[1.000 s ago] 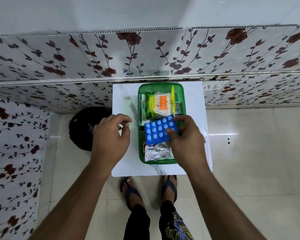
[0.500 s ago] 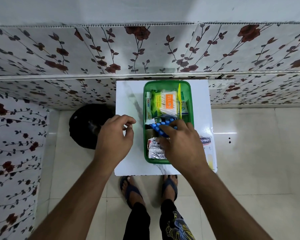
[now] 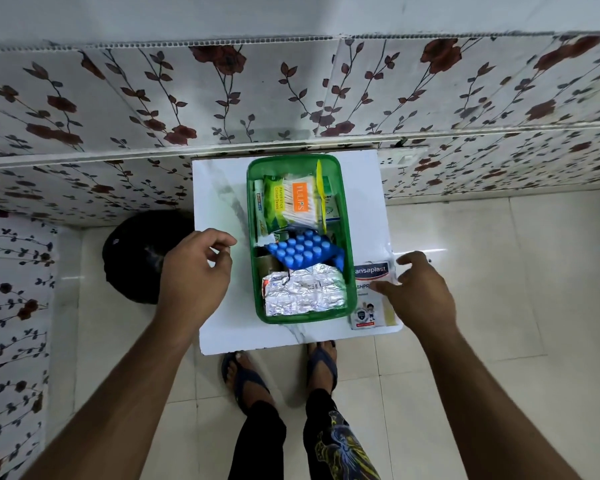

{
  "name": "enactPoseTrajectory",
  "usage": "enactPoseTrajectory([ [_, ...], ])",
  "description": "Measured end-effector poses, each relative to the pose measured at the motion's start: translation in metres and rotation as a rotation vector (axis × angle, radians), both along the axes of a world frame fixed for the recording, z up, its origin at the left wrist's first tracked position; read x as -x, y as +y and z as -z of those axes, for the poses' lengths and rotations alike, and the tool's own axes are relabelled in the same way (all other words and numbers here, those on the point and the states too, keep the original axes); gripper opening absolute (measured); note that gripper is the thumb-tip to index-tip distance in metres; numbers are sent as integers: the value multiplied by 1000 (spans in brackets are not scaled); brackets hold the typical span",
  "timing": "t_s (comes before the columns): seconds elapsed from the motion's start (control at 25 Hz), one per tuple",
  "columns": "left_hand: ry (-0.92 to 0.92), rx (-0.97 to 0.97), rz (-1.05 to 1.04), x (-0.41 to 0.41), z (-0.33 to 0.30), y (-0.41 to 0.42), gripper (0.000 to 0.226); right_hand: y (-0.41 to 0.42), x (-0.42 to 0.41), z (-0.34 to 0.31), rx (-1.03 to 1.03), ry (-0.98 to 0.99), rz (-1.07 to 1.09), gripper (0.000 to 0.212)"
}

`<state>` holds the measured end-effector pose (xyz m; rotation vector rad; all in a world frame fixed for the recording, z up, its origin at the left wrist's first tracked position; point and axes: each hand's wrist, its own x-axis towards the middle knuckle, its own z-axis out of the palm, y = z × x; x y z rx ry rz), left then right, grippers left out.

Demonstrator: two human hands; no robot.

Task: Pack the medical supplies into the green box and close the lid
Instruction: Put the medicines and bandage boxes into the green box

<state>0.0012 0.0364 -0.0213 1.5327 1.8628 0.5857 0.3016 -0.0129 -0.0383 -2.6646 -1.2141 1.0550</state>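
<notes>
The green box [image 3: 252,209] stands lidless on a small white table [image 3: 219,188]. Inside lie a blue blister pack [image 3: 302,252], a silver foil strip [image 3: 305,294], a cotton swab packet [image 3: 293,202], a tube [image 3: 259,206] and a yellow stick [image 3: 320,192]. A Hansaplast plaster pack [image 3: 369,277] lies on the table right of the box. My right hand [image 3: 420,292] hovers over that pack, fingers spread, holding nothing. My left hand [image 3: 196,271] hangs left of the box, fingers loosely curled and empty. No lid is in view.
A black round object [image 3: 132,258] sits on the floor left of the table. Flower-patterned wall panels [image 3: 118,98] close in behind and to the left. My feet in sandals [image 3: 246,372] stand at the table's near edge on pale tiles.
My right hand set the blue blister pack down in the box, let go, and moved right over the plaster pack. My left hand stayed beside the box.
</notes>
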Motion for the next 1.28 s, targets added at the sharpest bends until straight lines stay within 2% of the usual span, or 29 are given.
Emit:
enactPoseTrajectory([
  [0.2, -19, -39, 9, -5, -5, 2, 23, 3, 3, 5, -28, 51, 102, 43],
  [0.32, -66, -171, 21, -20, -30, 7, 23, 4, -4, 4, -74, 124, 183, 32],
  [0.44, -138, -230, 141, -58, -59, 11, 21, 4, -14, -4, -90, 190, 205, 18],
  [0.6, -230, -1, 363, -116, -70, 17, 26, 4, -29, -33, -253, 336, 320, 15],
  [0.72, -218, 218, 485, -148, -70, 23, 44, 11, -38, -75, -408, 490, 433, 12],
  [0.8, -375, 361, 427, -157, -76, 26, 48, 20, -31, -95, -441, 635, 422, 9],
  [0.88, -483, 366, 262, -148, -80, 32, 44, 29, -22, -99, -421, 746, 382, 10],
  [0.96, -438, 277, 59, -121, -80, 45, 40, 36, -16, -90, -409, 710, 398, 14],
  [1.08, -272, 197, -131, -79, -71, 68, 45, 31, -19, -55, -318, 432, 354, 17],
  [1.2, -16, 136, -9, -74, -51, 77, 50, 11, -17, -21, -105, 231, 197, 26],
  [1.28, 197, 27, 99, -78, -43, 78, 54, 4, -12, -7, -36, 147, 126, 37],
])
